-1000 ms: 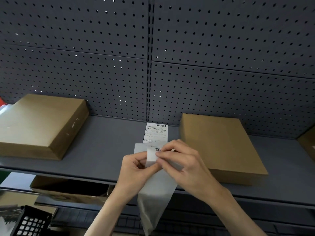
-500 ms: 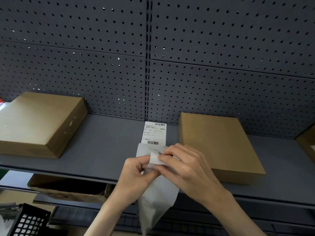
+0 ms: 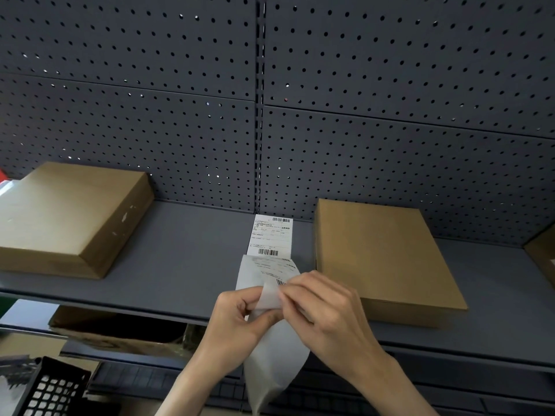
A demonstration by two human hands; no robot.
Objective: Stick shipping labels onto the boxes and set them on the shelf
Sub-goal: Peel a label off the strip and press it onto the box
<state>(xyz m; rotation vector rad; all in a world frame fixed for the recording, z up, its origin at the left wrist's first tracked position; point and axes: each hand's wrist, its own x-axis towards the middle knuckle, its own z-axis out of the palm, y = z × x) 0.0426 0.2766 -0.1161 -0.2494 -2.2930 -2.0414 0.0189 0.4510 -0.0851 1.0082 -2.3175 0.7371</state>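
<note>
Over the front edge of the grey shelf (image 3: pixel 186 265), both my hands hold a strip of white shipping labels (image 3: pixel 271 235). My left hand (image 3: pixel 240 319) pinches the translucent backing paper (image 3: pixel 274 364), which hangs down below the shelf edge. My right hand (image 3: pixel 324 313) grips the curled corner of a label where it lifts off the backing. The strip's printed far end, with barcodes, lies flat on the shelf. A flat brown cardboard box (image 3: pixel 384 259) lies just right of my hands. A second brown box (image 3: pixel 69 217) rests at the shelf's left.
A dark perforated back panel (image 3: pixel 390 130) rises behind the shelf. The corner of a third box (image 3: pixel 543 256) shows at the right edge. Below the shelf sit an open carton (image 3: pixel 120 334) and a black mesh basket (image 3: pixel 51 391).
My right hand has peeled the label further from the backing, so more of the strip's printed end shows on the shelf. The boxes have not moved.
</note>
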